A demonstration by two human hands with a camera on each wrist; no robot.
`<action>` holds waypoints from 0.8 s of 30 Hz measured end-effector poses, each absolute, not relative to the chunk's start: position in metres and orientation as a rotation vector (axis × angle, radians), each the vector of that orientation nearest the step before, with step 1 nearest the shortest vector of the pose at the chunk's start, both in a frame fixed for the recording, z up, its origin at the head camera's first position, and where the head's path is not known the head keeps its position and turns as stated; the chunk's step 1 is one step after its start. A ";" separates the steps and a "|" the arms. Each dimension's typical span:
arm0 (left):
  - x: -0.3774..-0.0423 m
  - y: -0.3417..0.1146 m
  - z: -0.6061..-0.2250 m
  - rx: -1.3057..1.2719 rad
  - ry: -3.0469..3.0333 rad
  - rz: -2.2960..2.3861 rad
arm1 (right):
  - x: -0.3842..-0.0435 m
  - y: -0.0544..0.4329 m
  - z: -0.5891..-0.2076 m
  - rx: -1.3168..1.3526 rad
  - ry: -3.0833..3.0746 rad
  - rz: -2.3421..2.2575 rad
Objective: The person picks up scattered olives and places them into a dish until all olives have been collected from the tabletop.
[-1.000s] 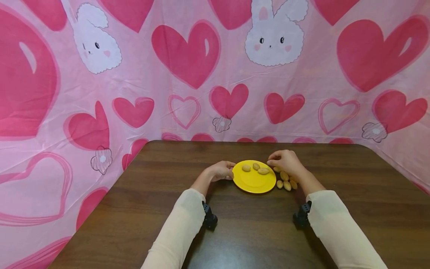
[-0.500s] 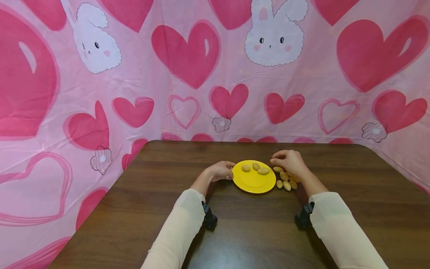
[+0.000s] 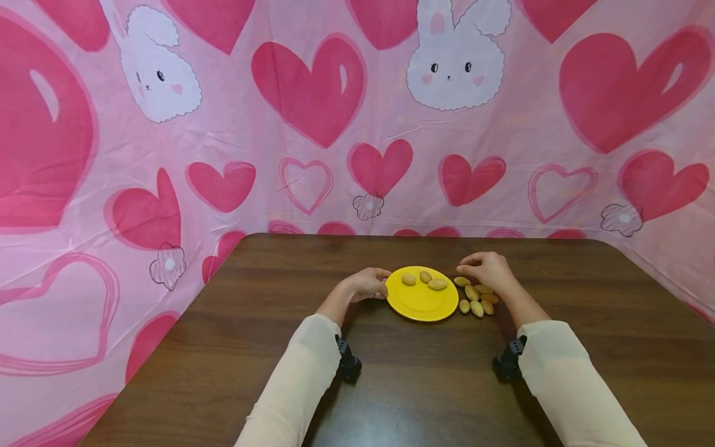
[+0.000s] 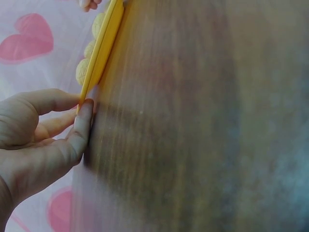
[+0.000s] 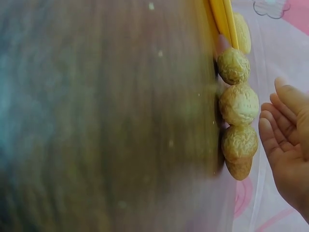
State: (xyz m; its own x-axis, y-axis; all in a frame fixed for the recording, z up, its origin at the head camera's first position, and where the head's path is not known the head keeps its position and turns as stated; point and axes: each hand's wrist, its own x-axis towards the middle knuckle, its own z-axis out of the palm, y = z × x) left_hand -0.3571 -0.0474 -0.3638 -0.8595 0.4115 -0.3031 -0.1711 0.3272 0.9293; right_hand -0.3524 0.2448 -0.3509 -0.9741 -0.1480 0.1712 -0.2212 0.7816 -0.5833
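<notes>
A yellow plate (image 3: pixel 421 304) lies on the table with 3 wrinkled, tan oval pieces (image 3: pixel 437 284) on its far half; they look like nuts in the shell. My left hand (image 3: pixel 367 284) pinches the plate's left rim between thumb and fingers, as the left wrist view (image 4: pixel 53 125) also shows. Right of the plate is a loose group of several similar nuts (image 3: pixel 476 308). Just above and behind that group is my right hand (image 3: pixel 487 270), its fingers loosely bent. In the right wrist view nothing shows between those fingers, and they are apart from the nuts (image 5: pixel 239 105).
The brown wooden table (image 3: pixel 413 385) has its far edge close behind the plate. A pink cloth (image 3: pixel 313 124) with hearts and rabbits hangs beyond it. Dark wrist cameras (image 3: pixel 349 363) sit at both cream sleeves (image 3: pixel 296 379).
My right hand has drawn back to the right from the plate's edge, uncovering more of the nut group. The left hand and the plate stay in place.
</notes>
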 end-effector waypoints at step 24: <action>-0.357 -0.047 -0.364 0.216 2.114 1.556 | -0.353 0.247 -0.356 0.235 -3.064 0.972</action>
